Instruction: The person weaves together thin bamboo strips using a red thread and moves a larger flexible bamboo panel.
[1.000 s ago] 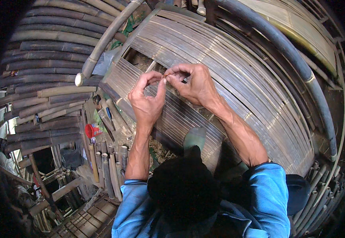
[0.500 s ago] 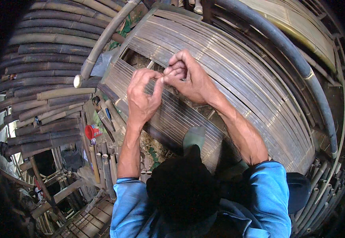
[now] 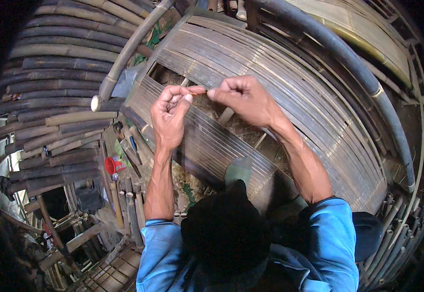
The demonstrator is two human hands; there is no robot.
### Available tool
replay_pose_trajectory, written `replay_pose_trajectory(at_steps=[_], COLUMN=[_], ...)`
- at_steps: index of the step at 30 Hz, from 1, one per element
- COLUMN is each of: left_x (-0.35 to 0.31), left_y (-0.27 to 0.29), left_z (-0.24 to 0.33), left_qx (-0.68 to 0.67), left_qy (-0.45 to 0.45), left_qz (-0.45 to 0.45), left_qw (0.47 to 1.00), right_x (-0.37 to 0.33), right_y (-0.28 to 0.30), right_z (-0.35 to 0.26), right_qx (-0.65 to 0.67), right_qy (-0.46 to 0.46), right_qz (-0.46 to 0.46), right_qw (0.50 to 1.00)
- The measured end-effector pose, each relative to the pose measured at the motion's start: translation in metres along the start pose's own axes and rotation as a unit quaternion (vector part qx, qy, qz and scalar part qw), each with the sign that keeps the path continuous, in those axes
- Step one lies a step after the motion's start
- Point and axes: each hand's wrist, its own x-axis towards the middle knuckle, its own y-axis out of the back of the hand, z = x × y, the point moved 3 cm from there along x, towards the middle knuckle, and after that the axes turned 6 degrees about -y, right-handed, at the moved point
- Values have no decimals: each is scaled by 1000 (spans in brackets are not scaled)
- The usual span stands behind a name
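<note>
From the head view, I see the left hand (image 3: 168,121) pinching a small reddish-brown piece (image 3: 198,93) between thumb and forefinger, above a bamboo-slat surface (image 3: 290,102). The right hand (image 3: 251,103), fingers curled, has its thumb tip just beside that piece; whether it grips anything I cannot tell. Beneath them, a gap showing a crosspiece (image 3: 225,117) parts the broad slats from a narrower slatted panel (image 3: 212,138). A green boot (image 3: 238,171) sits by the panel. Around us, dark bamboo poles (image 3: 58,75) lie stacked at left, a red container (image 3: 110,165) below them, and cut poles (image 3: 392,248) crowd the lower right.
</note>
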Motion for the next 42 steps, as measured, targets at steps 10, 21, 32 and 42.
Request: replay_pose_trajectory(at_steps=[10,21,32,42], left_x=[-10,-32,-29,-30], left_y=[-29,-1,-7,-5], left_z=[36,47,-5,-34], left_qx=[-35,-13,-125,-130], left_qy=[-61,-14,144,192], left_qz=[-20,-41,-105,-111], left_qw=[997,999,976,966], right_x=[-46,-43,-17,-11], right_y=[19,23,-13,-10], right_z=[-62,-45,0,14], right_qx=[-60,-75,-139,-119], right_qy=[180,44,221,157], right_qz=[154,14,-21,-43], right_qw=[970,996,965,979])
